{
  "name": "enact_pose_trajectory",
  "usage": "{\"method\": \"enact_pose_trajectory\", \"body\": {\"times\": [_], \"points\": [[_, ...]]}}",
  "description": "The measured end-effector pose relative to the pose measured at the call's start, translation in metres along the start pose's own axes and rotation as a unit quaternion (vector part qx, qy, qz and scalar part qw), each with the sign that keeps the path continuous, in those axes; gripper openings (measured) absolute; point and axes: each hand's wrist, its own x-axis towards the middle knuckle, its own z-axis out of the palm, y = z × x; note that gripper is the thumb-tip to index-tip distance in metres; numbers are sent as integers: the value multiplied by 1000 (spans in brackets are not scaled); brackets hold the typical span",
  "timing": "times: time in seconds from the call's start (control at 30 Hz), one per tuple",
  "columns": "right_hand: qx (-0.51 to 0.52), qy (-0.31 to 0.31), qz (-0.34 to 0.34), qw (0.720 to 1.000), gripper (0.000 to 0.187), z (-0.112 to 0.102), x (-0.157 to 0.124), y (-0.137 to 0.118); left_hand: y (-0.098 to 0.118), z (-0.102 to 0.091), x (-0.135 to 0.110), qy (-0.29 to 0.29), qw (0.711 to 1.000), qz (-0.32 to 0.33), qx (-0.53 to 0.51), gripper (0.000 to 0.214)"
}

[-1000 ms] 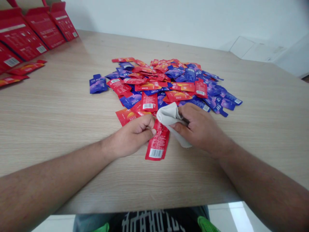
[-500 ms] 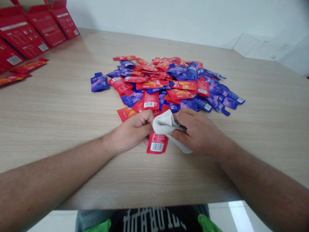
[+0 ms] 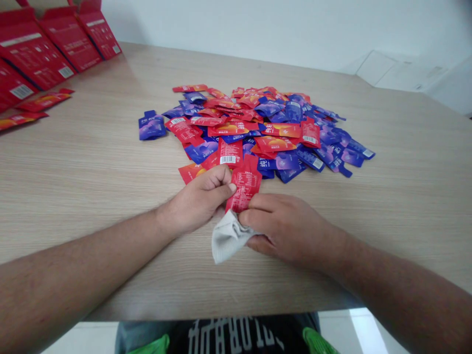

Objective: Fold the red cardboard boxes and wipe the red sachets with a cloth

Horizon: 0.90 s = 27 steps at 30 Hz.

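Over the table (image 3: 110,167), left hand (image 3: 199,201) pinches red packet (image 3: 245,186), right hand (image 3: 291,228) clutches cloth (image 3: 226,239); likely wiping, next stroke needs steady pinch.

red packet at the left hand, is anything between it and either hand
The left hand touches the red packet directly, nothing visible between. At the right hand, the cloth covers the packet's near end; whether it reaches under that hand is unclear.

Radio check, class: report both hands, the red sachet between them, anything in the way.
Left hand pinching red sachet by left edge. Right hand gripping cloth at its lower end. Sachet's bottom hidden there; pile close beyond.
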Motion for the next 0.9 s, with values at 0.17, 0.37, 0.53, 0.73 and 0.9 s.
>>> {"method": "enact_pose_trajectory", "body": {"times": [0.17, 0.37, 0.53, 0.73, 0.9], "points": [[-5, 42, 53, 998, 13, 1, -1, 4, -1, 0, 0, 8, 1000, 2, -12, 28], [16, 16, 15, 1000, 12, 1, -1, 7, 1, 2, 0, 19, 999, -10, -36, 27], [19, 41, 37, 998, 14, -1, -2, 12, 3, 4, 0, 17, 997, -22, -67, 29], [6, 121, 77, 990, 17, -6, -2, 27, 1, 1, -1, -24, 998, -15, -53, 31], [38, 138, 66, 987, 26, -9, -2, 37, 4, -3, -2, -92, 996, 4, 15, 28]]}}
